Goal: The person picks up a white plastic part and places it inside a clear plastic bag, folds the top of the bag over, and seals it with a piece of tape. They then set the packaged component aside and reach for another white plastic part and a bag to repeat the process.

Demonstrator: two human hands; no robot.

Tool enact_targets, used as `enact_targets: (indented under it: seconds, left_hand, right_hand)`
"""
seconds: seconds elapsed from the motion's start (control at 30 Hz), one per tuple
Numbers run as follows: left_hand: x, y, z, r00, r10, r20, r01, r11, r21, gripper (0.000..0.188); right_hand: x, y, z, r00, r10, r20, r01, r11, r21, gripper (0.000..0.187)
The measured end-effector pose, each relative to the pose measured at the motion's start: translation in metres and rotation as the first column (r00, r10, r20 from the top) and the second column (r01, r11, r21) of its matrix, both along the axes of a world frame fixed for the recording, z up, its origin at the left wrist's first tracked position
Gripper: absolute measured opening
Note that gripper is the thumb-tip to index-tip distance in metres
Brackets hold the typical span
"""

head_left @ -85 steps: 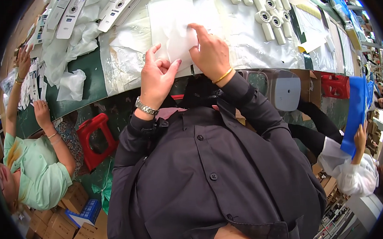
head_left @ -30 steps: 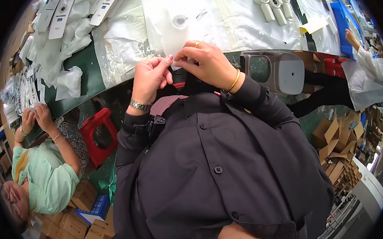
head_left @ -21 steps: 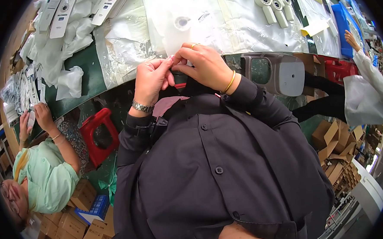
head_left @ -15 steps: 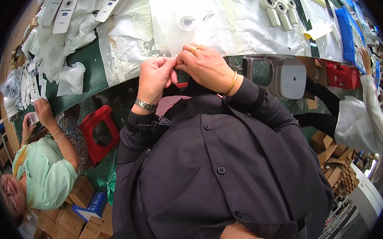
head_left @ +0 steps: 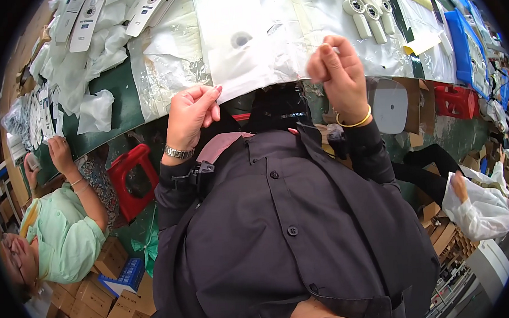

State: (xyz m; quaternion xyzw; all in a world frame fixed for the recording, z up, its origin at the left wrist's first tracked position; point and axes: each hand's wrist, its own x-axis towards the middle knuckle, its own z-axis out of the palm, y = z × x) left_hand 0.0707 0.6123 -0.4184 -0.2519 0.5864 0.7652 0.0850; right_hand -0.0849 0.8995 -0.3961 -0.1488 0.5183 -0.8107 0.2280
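Observation:
A clear plastic bag (head_left: 242, 38) holding a flat white pad with a dark round hole lies on the table in front of me, its near edge hanging over the table edge. My left hand (head_left: 191, 113), with a metal watch on the wrist, pinches that near edge at its left corner. My right hand (head_left: 339, 77), wearing a gold bangle, is raised to the right of the bag with thumb and fingers pinched; a small pale sliver (head_left: 324, 45) shows at the fingertips. My dark shirt fills the lower middle of the view.
White cylindrical parts (head_left: 361, 3) lie in a row at the table's back right, flat white packaged pieces (head_left: 86, 18) at the back left. A co-worker in green (head_left: 57, 238) sits at the left by a red stool (head_left: 130, 177). Another person in white (head_left: 475, 205) bends at the right. Cardboard boxes (head_left: 83, 300) sit below.
My hands were together at the bag's near edge; the right hand has since pulled away up and to the right, while the left stays at the edge.

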Motion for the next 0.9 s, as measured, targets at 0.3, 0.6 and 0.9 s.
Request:
enact_targets:
  seconds: [0.3,0.6,0.9]
  left_hand:
    - [0.006,-0.007,0.004,0.961,-0.052,-0.27,-0.103,0.844,-0.527,0.025]
    - [-0.02,0.005,-0.001,0.726,-0.613,-0.312,-0.35,0.06,-0.935,0.055]
    - [-0.036,0.02,-0.003,0.769,-0.317,-0.555,-0.423,0.399,-0.814,0.015]
  right_hand:
    - [0.003,0.006,-0.016,0.349,0.259,-0.901,0.673,0.599,0.433,0.04]
    - [0.016,-0.045,-0.029,0.228,0.364,-0.903,0.443,0.787,0.429,0.045]
    - [0.007,-0.067,-0.037,0.538,0.13,-0.833,0.364,0.855,0.369,0.013]
